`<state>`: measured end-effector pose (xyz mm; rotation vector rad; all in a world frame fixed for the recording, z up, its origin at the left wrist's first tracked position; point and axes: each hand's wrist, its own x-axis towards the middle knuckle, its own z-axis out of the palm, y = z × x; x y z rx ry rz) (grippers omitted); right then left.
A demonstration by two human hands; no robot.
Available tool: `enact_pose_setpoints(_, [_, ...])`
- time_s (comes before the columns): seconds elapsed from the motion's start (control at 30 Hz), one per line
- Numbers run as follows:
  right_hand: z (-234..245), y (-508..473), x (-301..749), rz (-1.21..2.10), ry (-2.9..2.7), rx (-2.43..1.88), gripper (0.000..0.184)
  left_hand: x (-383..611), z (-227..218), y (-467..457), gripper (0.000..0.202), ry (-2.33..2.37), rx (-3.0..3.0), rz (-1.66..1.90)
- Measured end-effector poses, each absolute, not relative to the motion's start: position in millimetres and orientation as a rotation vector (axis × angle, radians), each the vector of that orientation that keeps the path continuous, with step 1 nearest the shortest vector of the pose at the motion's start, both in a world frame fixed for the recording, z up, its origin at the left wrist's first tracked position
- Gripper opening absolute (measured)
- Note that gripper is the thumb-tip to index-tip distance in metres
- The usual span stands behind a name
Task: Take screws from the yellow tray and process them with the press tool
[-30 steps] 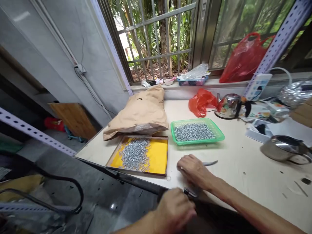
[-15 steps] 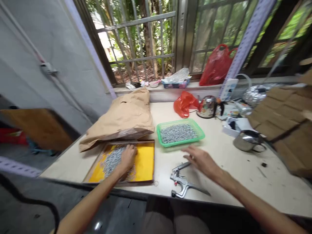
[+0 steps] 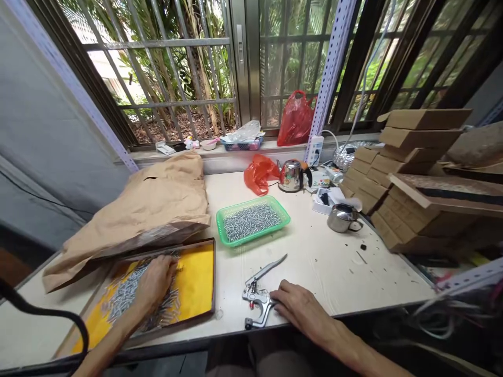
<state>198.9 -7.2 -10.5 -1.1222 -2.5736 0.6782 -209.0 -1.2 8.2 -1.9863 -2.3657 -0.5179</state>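
Observation:
My left hand [image 3: 154, 284] lies palm down in a yellow-lined tray [image 3: 196, 277], its fingers curled on a pile of small silver metal pieces [image 3: 126, 293]. My right hand [image 3: 299, 310] rests on the table near its front edge, fingers touching the handle of a metal plier-like hand tool [image 3: 259, 290] that lies flat. A green plastic basket [image 3: 252, 221] full of the same silver pieces stands farther back, between the two hands.
A brown paper sack [image 3: 145, 209] lies behind the yellow tray. At the back stand a red bag [image 3: 259, 173], a steel kettle [image 3: 291, 175] and a steel cup [image 3: 342, 218]. Stacked cardboard boxes [image 3: 412, 173] fill the right side. Barred windows [image 3: 176, 68] run behind.
The view swung right, bringing the cardboard boxes in. My right hand came back from near the green basket to the tool's handle. My left hand stays on the pieces in the yellow tray.

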Motion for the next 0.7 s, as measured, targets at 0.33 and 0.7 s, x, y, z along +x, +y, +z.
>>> enact_pose_setpoints(0.33, [-0.8, -8.4, 198.6, 0.649, -2.525, -1.035, 0.026, -142.6, 39.7, -30.5, 0.029, -3.301, -1.206, -2.346])
enact_pose_setpoints(0.7, [-5.9, -17.1, 203.5, 0.527, -2.703, -1.218, 0.021, -22.7, 3.8, -46.1, 0.024, -3.394, -2.111, -1.670])
